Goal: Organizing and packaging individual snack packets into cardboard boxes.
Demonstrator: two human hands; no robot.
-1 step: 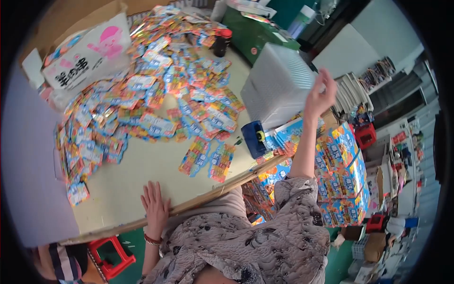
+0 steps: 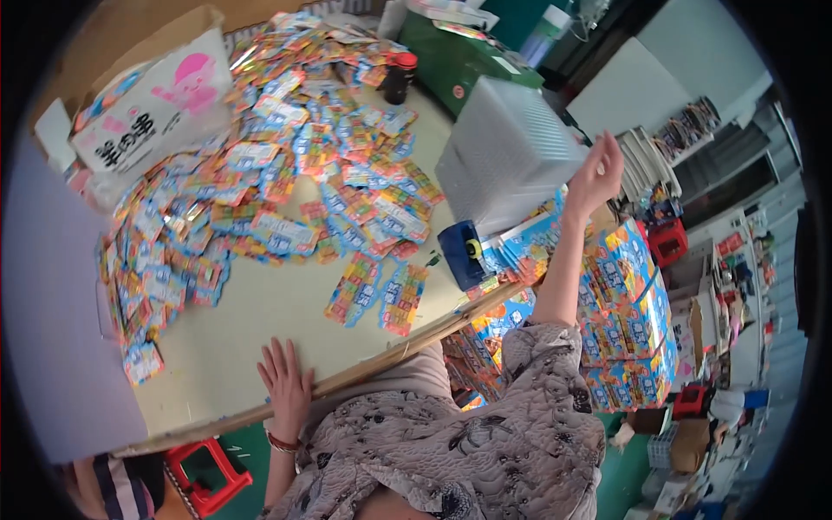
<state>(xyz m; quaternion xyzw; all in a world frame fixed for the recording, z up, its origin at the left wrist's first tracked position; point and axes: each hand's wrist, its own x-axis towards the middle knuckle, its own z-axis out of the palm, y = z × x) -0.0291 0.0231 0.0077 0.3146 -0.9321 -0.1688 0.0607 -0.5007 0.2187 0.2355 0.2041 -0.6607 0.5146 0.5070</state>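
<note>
we are raising our right hand [image 2: 596,173] at the corner of the grey crate [image 2: 507,160], fingers seemingly curled on its edge, while the left hand [image 2: 284,381] is resting spread flat on the surface [image 2: 260,321], farther away.

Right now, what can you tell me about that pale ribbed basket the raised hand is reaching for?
The pale plastic basket is whitish-grey and looks translucent, with fine ribbed or slotted walls. It is box-shaped and lies tipped over, its flat side facing up, at the table's right edge. The right hand touches its right corner, fingers curled at the rim. Below it sit a dark blue tape dispenser and colourful printed cartons; a green machine stands behind it. Its inside is not visible.
</note>
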